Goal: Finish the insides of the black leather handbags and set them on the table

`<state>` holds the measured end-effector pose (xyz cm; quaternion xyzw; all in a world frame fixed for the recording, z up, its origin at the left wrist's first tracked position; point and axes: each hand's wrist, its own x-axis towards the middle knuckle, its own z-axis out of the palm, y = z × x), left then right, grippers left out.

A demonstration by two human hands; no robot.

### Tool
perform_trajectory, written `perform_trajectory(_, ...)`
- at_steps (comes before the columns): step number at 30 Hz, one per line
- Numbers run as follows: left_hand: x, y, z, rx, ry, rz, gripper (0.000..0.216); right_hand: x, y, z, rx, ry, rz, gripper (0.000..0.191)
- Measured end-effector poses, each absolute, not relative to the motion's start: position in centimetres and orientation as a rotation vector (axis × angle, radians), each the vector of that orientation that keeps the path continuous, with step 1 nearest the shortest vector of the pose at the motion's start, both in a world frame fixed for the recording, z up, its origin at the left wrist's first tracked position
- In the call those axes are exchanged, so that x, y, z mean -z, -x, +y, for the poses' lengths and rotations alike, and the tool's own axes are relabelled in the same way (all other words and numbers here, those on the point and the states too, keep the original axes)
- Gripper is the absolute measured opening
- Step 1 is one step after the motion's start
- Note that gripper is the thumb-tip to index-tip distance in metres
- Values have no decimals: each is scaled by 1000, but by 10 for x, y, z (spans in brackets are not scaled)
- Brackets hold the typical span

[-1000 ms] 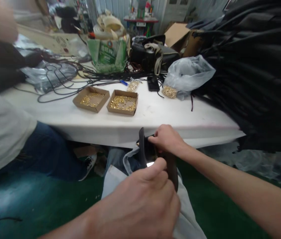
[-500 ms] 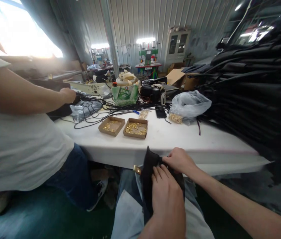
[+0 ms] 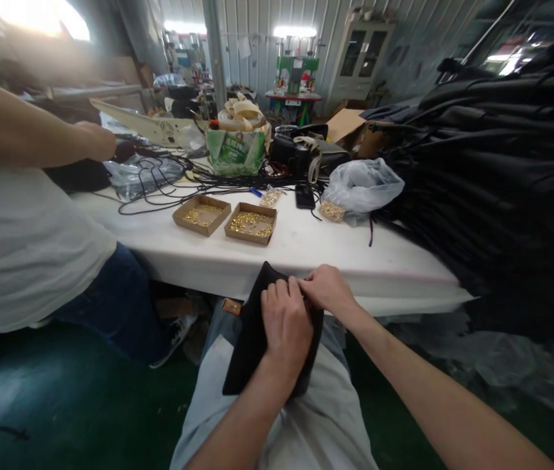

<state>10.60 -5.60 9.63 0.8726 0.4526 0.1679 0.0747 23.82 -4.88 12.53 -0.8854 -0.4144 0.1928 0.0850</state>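
Observation:
A black fabric pouch (image 3: 249, 349) rests tilted over my lap, just below the front edge of the table. My left hand (image 3: 287, 320) lies across it with curled fingers, gripping it near its upper edge. Close beside that, the fingers of my right hand (image 3: 328, 288) are closed in a pinch at the pouch's upper right edge. Whatever small part may be between those fingertips is hidden. To the left of the pouch, a small gold-brown piece (image 3: 232, 306) shows at my waist; I cannot tell what it belongs to.
On the white table (image 3: 330, 245) stand two shallow cardboard trays (image 3: 202, 215) of small gold-coloured metal parts. Behind them lie black cords, a phone (image 3: 305, 196), a clear plastic bag (image 3: 362, 188) and a green bag (image 3: 235, 151). Black goods (image 3: 502, 196) are piled right. A co-worker (image 3: 22, 241) stands left.
The view has tilted down and shifted right. The pouch now lies flatter, its front face toward me, where before its top gaped. Both hands stay on it.

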Motion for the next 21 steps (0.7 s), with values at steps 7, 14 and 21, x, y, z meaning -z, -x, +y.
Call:
perform_trajectory(7, -83, -94, -74, -511, -2602, 1282, 25, -126, -229, -55, -568, 2593, -1295, 35)
perform_trajectory(14, -79, -102, -76, -434, -2513, 1324, 22, -125, -223, -46, -500, 2617, -1363, 31)
perform_trajectory(21, -81, -103, -44, -492, -2403, 1289, 11, -127, -217, -38, -424, 2682, -1416, 35)
